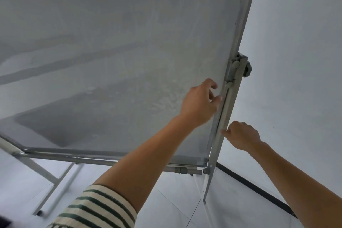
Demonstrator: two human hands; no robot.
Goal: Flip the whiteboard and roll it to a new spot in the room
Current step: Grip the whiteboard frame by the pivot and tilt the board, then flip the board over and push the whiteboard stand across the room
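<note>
The whiteboard (114, 57) fills most of the head view, its smudged grey-white face in a metal frame. It hangs on a metal stand whose right post (212, 161) runs down the board's right edge. A pivot bracket (234, 72) with a dark locking knob (247, 69) joins board and post. My left hand (200, 102) rests at the board's right edge just below the bracket, fingers loosely curled and apart, fingertips touching the frame. My right hand (241, 135) is lower, on the far side of the post, fingers closed and thumb pressed against it.
A white wall (299, 52) stands close behind the post on the right, with a black baseboard (255, 185) along the pale tiled floor (166, 201). The stand's crossbar (118, 162) runs under the board. Its left legs (48, 187) reach down to a caster.
</note>
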